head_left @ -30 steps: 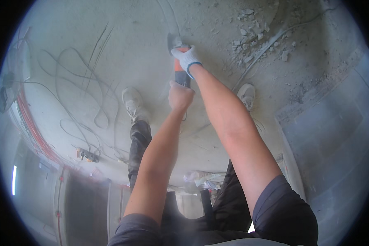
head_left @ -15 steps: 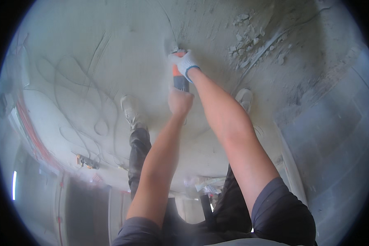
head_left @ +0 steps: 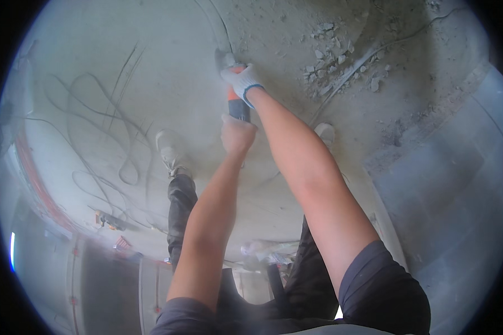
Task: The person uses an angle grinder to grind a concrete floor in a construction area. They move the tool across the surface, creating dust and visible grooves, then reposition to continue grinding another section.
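An orange and black angle grinder (head_left: 238, 107) is held low over the dusty concrete floor, its head pointing away from me. My right hand (head_left: 245, 80), in a white knitted glove with a blue cuff, wraps round the front of its body. Behind it, my left hand (head_left: 238, 134) is closed round the rear end of the tool. At the front, the grey guard and disc area (head_left: 224, 57) sits at the near end of a dark curved groove (head_left: 224, 34) in the floor. Haze blurs the disc, so its contact with the floor is hard to make out.
Broken concrete chips (head_left: 332, 53) lie to the right, beside a long pale strip (head_left: 349, 72). A looped cable (head_left: 126, 145) spreads over the floor on the left, near another small tool (head_left: 109, 220). My shoes (head_left: 170, 149) flank the work spot. A grey block wall (head_left: 441, 178) stands at right.
The whole view has shifted slightly, so most things sit further left. The grinder and both hands have moved a little away from me. Haze has thinned, and the groove shows more clearly.
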Tool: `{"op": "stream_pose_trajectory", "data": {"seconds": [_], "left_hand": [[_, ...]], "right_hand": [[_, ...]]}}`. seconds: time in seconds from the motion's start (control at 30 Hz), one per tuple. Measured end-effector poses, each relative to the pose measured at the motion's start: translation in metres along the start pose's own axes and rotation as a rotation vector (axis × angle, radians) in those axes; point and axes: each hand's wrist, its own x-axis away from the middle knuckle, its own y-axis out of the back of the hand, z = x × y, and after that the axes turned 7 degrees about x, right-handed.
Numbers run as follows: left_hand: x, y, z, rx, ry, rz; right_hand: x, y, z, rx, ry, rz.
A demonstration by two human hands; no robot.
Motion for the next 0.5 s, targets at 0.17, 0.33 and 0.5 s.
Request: {"op": "stream_pose_trajectory", "data": {"seconds": [0.17,0.33,0.5], "left_hand": [[-0.002,0.000,-0.001,0.003,-0.013,0.021],[0.000,0.000,-0.015,-0.007,-0.019,0.052],[-0.005,0.005,-0.004,0.016,-0.016,0.025]], "right_hand": [[-0.022,-0.011,-0.015,0.043,0.058,-0.114],[-0.049,-0.013,-0.032,0.033,0.052,-0.177],[-0.022,-0.012,-0.011,-0.004,0.059,-0.007]]}}
